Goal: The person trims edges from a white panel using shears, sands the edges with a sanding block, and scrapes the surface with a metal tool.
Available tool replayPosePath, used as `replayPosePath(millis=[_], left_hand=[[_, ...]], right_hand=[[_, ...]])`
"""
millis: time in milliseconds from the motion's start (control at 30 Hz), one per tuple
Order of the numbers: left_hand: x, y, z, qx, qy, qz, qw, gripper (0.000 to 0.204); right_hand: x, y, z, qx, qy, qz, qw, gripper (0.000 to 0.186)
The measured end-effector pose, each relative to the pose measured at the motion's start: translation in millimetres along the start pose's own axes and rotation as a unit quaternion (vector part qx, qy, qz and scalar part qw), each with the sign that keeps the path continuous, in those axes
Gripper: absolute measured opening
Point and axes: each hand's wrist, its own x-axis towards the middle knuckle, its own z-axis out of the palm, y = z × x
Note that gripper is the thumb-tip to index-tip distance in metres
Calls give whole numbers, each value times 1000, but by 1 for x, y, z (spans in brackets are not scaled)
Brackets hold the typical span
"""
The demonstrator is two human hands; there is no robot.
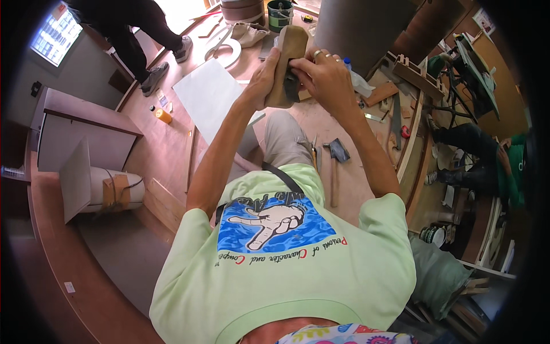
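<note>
i have both hands up in front of me, at about twelve o'clock from my chest, and between them is a tan wooden block (pixel 285 63), something like a hand plane body, with a darker piece set into its near face. its long axis runs away from me, tilted from roughly six toward twelve o'clock, far end highest. my left hand (pixel 264 73) is closed round the block's left flank, palm against the wood, fingers wrapped behind where i can't see them. my right hand (pixel 325 71) sits just to the right, at three o'clock of the block, rings on two fingers, its fingertips curled in and pinching at the dark piece; how hard it grips i cannot tell. both hands touch the block, the left carrying it, the right nearer the insert.

below the hands is my knee in grey trousers, then a reddish plywood floor (pixel 166 149). a hammer (pixel 336 160) lies at five o'clock of the block, a white sheet (pixel 209 94) at eight o'clock, a white ring-shaped cutout (pixel 229 51) at ten, a dark green bucket (pixel 279 14) at twelve. another person stands at upper left, one more sits at far right among timber offcuts
</note>
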Motion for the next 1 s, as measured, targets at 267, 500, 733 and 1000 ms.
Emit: replayPosePath(millis=[267, 500, 733, 1000], left_hand=[[11, -2, -7, -57, -47, 26, 997, 74], [31, -10, -21, -57, -50, -14, 997, 73], [57, -43, -23, 91, 24, -42, 995, 70], [61, -46, -34, 126, 37, -68, 989, 60]], right_hand=[[-2, 17, 6, 178, 41, 176, 967, 11], [-22, 65, 8, 191, 86, 163, 964, 16], [-25, 59, 46, 125, -17, 48, 991, 14], [-27, 58, 83, 138, -30, 124, 982, 13]])
